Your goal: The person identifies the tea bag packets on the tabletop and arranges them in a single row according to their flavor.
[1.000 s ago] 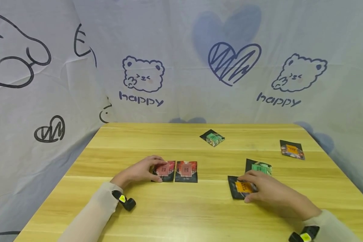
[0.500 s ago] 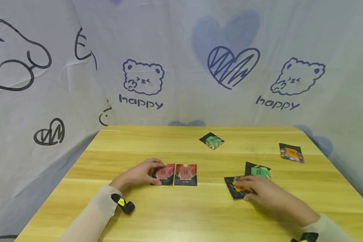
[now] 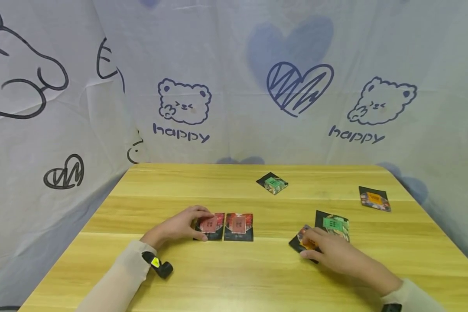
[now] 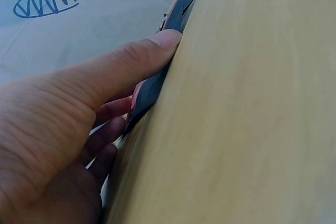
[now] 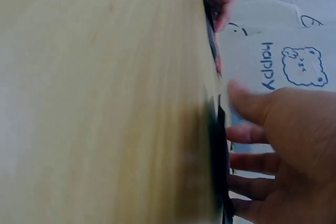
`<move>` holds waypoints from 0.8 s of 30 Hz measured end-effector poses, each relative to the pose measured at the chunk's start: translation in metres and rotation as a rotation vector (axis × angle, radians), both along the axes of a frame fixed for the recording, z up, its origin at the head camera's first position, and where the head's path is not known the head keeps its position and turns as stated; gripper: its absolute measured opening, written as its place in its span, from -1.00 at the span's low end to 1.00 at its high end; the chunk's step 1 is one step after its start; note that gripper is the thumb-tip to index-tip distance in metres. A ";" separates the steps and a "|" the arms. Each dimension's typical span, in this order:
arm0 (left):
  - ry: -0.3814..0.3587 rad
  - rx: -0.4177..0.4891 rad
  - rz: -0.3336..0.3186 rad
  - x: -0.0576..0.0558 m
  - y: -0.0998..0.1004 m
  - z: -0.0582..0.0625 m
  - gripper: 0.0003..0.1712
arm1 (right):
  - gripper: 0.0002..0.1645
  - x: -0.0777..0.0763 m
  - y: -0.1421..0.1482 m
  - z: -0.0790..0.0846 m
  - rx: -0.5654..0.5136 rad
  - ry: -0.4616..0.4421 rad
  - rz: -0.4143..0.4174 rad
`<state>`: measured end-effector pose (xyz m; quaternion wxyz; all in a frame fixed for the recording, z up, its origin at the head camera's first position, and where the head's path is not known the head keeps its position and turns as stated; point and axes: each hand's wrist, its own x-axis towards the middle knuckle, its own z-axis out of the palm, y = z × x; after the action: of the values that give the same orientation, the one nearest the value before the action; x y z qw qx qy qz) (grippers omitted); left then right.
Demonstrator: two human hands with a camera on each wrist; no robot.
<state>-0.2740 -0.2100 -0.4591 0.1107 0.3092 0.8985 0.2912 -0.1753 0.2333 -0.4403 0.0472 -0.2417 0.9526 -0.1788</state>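
At the middle left of the table lie two red-and-black packets. My left hand [image 3: 183, 224] holds the left red packet [image 3: 213, 227], thumb at its near edge and fingers over its left side. The right red packet [image 3: 239, 227] lies beside it, a narrow gap between them. My right hand [image 3: 333, 251] holds an orange-labelled black packet [image 3: 298, 245] across its edges, covering much of it. In the right wrist view the thumb is blurred beside the dark packet [image 5: 218, 166]. Just behind that hand lies a green-labelled packet [image 3: 333, 223], partly hidden.
Another green-labelled packet [image 3: 273, 183] lies turned near the back of the wooden table [image 3: 203, 277]. A second orange-labelled packet [image 3: 375, 199] is at the back right. White cloth [image 3: 234, 86] with drawings hangs behind and at the sides.
The orange-labelled packet has turned under my right hand and shifted slightly left, its far edge now slanting. My left hand keeps its place on the red packet. The head view has tipped slightly upward.
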 end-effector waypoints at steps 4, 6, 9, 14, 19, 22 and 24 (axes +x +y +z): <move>0.000 0.003 0.002 0.000 0.000 0.000 -0.18 | -0.51 0.001 -0.001 -0.004 0.033 0.067 0.022; -0.001 0.000 0.003 0.001 0.000 0.001 -0.18 | -0.44 0.002 -0.001 -0.005 0.050 0.108 0.017; -0.006 0.005 0.005 0.002 0.001 0.001 -0.17 | -0.32 0.003 -0.001 -0.007 0.078 0.155 0.000; -0.012 0.001 -0.001 0.002 0.001 0.000 -0.17 | -0.30 0.004 -0.002 -0.008 0.080 0.149 0.005; -0.007 0.006 0.005 0.000 0.001 0.001 -0.16 | -0.44 0.004 -0.004 -0.006 0.062 0.180 0.042; -0.001 0.002 0.008 -0.001 0.001 0.001 -0.16 | -0.47 0.004 -0.005 -0.005 0.069 0.175 0.051; -0.002 -0.002 0.005 0.000 0.001 0.001 -0.16 | -0.46 0.003 -0.006 -0.005 0.074 0.159 0.049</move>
<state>-0.2742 -0.2094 -0.4584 0.1111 0.3065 0.8995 0.2909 -0.1720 0.2276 -0.4456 -0.0151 -0.2766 0.9530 -0.1224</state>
